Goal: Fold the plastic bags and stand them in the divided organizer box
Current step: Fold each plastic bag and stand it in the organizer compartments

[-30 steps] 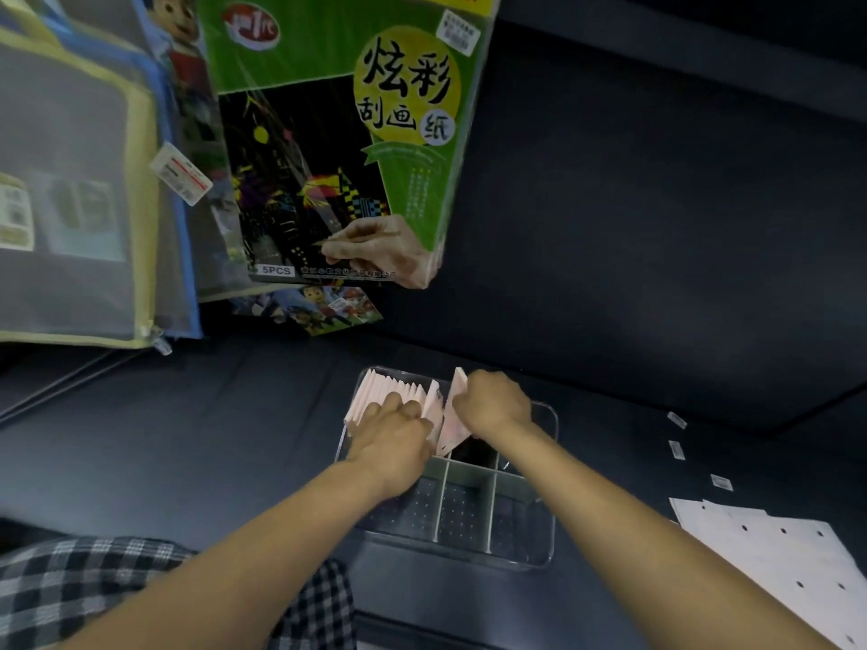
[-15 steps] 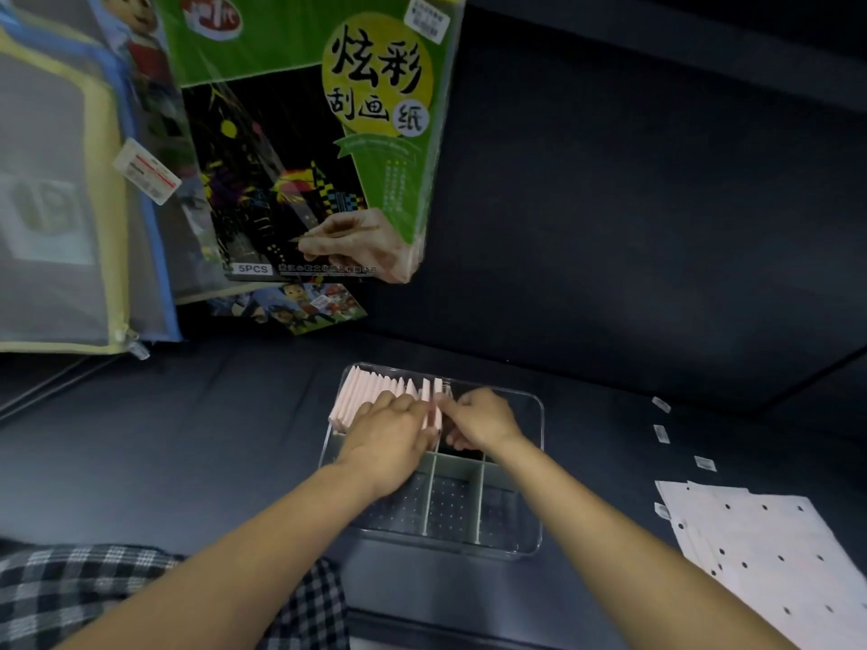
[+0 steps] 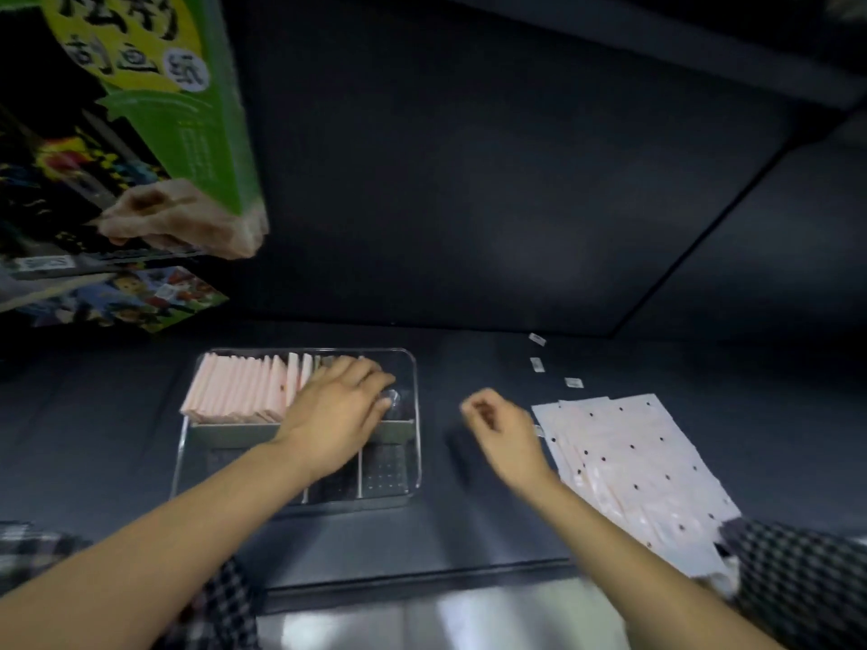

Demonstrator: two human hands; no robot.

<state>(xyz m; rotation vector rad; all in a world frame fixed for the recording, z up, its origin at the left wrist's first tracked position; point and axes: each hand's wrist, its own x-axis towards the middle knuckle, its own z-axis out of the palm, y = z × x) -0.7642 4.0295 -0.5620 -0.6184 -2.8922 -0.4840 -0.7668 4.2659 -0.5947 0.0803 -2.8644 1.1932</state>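
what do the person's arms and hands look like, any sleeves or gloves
Both forearms are bare right up to the bottom edge of the frame, with no sleeves in view. The left hand and right hand wear no gloves, and no rings, watch or bracelets show. The picture is somewhat blurred, so very small details could be missed.

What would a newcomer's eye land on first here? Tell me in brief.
First, the row of folded pink plastic bags standing in the long back compartment of the clear divided organizer box, with the left hand resting against the row's right end. Next, the stack of flat pink dotted bags lying right of the box, just beyond the empty right hand.
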